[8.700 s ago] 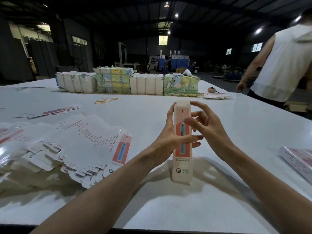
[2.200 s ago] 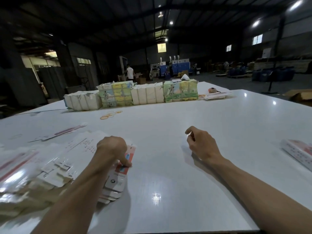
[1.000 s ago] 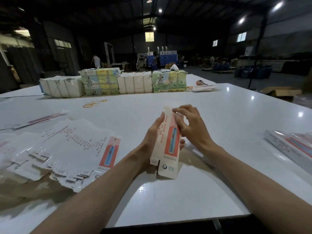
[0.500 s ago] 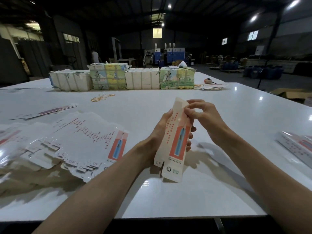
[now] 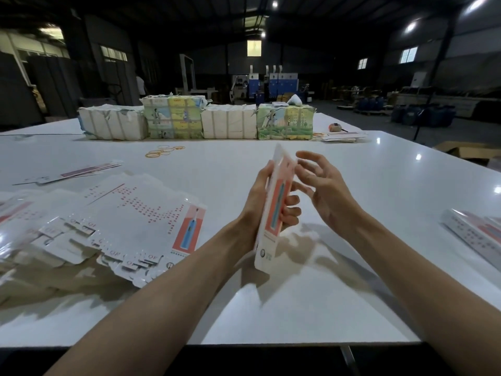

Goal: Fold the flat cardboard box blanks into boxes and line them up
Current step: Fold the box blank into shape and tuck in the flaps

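A factory hall for printed packaging, seen from my place at a large white worktable (image 5: 352, 185). The high dark roof (image 5: 162, 12) carries scattered ceiling lamps (image 5: 410, 25), with small windows (image 5: 408, 55) set high in the wall. Blue machines (image 5: 273, 84) stand at the far end and blue drums (image 5: 423, 115) sit on the floor at right. On the table are a fanned pile of flat box blanks (image 5: 130, 218) at my left, a row of strapped paper bundles (image 5: 229, 122) along the far edge, and loose rubber bands (image 5: 162, 151) near them. My left hand (image 5: 260, 202) grips one blank (image 5: 273, 213) upright
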`<control>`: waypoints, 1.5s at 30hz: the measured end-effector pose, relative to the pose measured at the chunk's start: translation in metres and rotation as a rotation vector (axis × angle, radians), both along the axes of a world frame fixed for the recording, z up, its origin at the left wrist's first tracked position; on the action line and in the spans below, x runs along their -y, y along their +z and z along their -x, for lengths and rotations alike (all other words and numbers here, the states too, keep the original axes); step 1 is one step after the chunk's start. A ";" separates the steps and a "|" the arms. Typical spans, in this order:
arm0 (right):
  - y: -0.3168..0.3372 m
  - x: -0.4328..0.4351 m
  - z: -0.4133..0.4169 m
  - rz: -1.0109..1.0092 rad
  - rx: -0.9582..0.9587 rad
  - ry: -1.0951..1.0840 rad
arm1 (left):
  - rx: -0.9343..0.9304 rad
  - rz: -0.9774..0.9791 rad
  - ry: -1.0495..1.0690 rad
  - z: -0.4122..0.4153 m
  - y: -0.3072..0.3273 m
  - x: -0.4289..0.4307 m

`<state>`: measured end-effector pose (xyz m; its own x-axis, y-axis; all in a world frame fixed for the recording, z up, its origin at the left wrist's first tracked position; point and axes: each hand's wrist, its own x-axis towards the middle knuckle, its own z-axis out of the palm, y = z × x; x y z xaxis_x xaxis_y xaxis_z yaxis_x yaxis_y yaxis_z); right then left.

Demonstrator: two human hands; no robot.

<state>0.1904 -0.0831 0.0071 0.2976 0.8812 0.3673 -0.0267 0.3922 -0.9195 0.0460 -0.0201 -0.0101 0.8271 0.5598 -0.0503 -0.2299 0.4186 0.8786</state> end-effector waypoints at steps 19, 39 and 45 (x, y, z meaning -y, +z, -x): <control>-0.011 0.000 0.000 -0.054 0.251 -0.149 | -0.027 -0.720 0.373 -0.003 -0.010 0.003; -0.016 -0.008 -0.004 0.065 0.156 -0.232 | -0.190 -0.543 0.212 0.000 -0.009 0.005; -0.016 -0.006 -0.014 0.032 0.195 -0.232 | -0.255 -0.617 0.178 0.000 -0.009 0.011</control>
